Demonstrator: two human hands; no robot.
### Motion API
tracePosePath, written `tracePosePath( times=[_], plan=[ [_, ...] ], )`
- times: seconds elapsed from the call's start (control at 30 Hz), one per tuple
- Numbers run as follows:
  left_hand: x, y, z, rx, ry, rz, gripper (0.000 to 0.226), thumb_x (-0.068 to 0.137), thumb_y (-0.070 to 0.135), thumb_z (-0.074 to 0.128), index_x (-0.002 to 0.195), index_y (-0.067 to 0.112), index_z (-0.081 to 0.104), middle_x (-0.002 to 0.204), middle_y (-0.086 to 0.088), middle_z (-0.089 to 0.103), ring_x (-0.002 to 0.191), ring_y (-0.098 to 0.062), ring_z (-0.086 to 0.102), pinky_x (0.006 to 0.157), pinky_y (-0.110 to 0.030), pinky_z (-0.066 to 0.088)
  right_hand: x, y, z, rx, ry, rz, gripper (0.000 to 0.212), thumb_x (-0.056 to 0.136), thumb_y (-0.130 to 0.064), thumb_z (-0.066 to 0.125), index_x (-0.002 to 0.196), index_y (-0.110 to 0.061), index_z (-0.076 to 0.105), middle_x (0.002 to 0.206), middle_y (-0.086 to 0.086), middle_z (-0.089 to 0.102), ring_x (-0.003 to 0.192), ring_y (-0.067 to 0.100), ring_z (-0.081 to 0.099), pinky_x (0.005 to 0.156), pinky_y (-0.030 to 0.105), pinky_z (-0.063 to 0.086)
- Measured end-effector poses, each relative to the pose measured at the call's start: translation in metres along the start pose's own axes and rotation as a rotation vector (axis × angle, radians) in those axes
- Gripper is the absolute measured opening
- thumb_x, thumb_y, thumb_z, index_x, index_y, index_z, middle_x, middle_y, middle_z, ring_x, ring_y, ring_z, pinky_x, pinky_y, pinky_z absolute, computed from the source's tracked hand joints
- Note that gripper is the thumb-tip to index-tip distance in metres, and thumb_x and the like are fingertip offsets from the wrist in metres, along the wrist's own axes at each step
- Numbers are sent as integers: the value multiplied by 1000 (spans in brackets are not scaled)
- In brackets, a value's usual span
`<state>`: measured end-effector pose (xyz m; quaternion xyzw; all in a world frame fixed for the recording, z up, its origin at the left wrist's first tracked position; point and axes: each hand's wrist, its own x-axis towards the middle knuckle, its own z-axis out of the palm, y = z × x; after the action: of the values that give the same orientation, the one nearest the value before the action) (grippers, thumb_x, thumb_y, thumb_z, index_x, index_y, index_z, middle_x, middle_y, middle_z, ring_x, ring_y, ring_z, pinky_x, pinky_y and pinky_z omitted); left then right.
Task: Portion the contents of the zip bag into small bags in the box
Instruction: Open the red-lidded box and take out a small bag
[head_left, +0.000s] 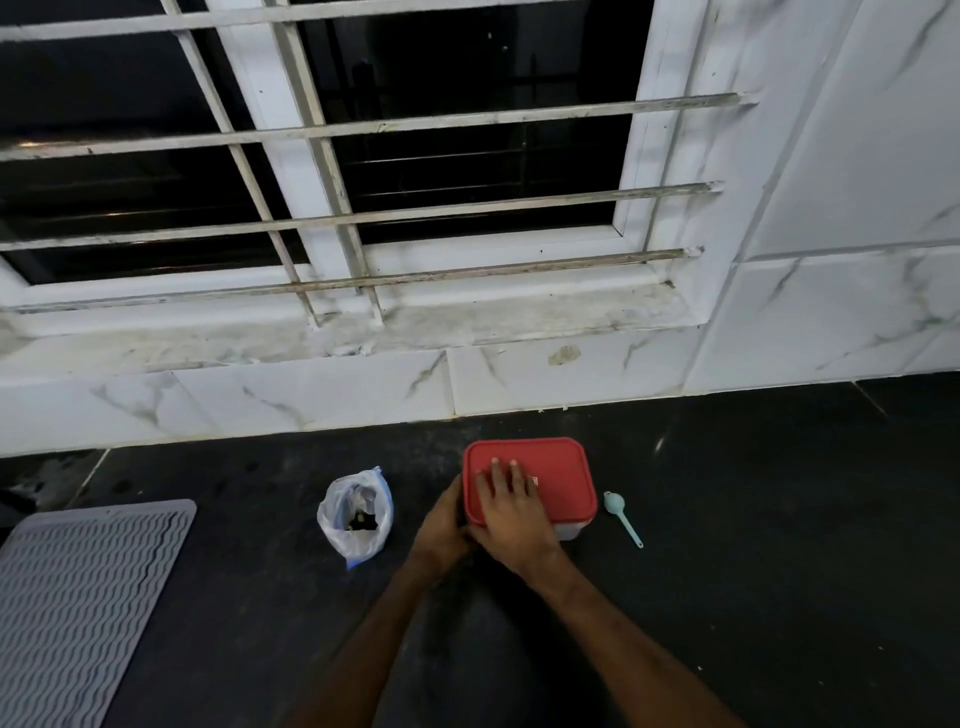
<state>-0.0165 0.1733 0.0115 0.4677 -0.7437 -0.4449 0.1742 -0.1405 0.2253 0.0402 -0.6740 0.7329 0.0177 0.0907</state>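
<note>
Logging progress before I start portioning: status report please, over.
Right hand flat on red lid; left hand against box left side, fingers hidden. Lid on. Zip bag open, left of box; scoop right.

Views: one, head.
Mount: a wide-angle camera worn on the head; straight lines are bent toward the frame margins.
Station: set above the near edge of the dark counter (753, 545).
Facing: forward and down, toward the counter's far edge; the barred window (415, 156) and marbled wall tiles (857, 182) are taken in across the upper half.
Nearness: close. The left hand (441, 525) and right hand (514, 514) are seen entering from the bottom margin, and the box (550, 467) is framed low of centre.
Left limit: a grey mat (78, 597) is cut by the frame's left margin.
</note>
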Motion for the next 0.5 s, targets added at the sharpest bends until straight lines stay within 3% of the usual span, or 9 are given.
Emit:
tracePosePath(
  times=[0.07, 0.13, 0.23, 0.3, 0.37, 0.43, 0.5],
  plan=[
    [2, 2, 2, -43, -16, 24, 79, 76, 17, 76, 141, 29, 32, 141, 15, 40, 130, 3, 41, 101, -1, 28, 1, -5, 4, -111, -41, 21, 79, 77, -55, 69, 136, -5, 52, 137, 24, 53, 122, 46, 53, 96, 53, 48],
    [3, 1, 4, -86, 2, -5, 74, 80, 14, 76, 139, 27, 33, 139, 10, 44, 129, -5, 45, 96, 2, 29, 4, -8, 18, -180, -22, -14, 68, 69, -55, 74, 117, -7, 69, 116, 20, 69, 102, 43, 67, 80, 49, 57],
    [8, -2, 4, -75, 3, -34, 75, 82, 23, 72, 147, 19, 35, 141, -1, 52, 127, -14, 51, 97, -10, 34, 5, -8, 21, -154, -25, -34, 59, 84, -47, 37, 111, -8, 73, 110, 17, 71, 98, 42, 68, 78, 49, 57],
    [9, -4, 3, -52, -5, -39, 78, 82, 23, 72, 149, 17, 32, 140, -5, 55, 122, -13, 54, 94, -12, 37, 6, -8, 19, -129, -72, -23, 64, 87, -43, 26, 114, -7, 71, 114, 18, 70, 103, 43, 66, 83, 50, 55],
    [10, -5, 0, -59, -18, -50, 78, 80, 16, 76, 148, 15, 37, 135, -4, 58, 115, -7, 55, 87, -6, 39, 4, -8, 5, -180, -114, -62, 59, 98, -37, 23, 136, -1, 51, 136, 26, 53, 123, 50, 49, 101, 55, 44],
    [9, -10, -3, -79, -27, -59, 80, 71, 13, 84, 141, 13, 46, 127, -3, 63, 109, -7, 59, 78, 0, 42, 4, -7, -10, -138, -116, -131, 55, 103, -28, 35, 149, -1, 23, 153, 29, 27, 138, 51, 29, 112, 57, 30],
    [4, -15, -5, -73, -20, -76, 78, 64, 19, 89, 133, 14, 53, 121, 0, 66, 106, -7, 62, 76, -4, 44, 1, -9, -28, -62, -75, -117, 62, 98, -18, 52, 150, -8, 20, 154, 24, 26, 138, 45, 32, 110, 52, 36]
  ],
)
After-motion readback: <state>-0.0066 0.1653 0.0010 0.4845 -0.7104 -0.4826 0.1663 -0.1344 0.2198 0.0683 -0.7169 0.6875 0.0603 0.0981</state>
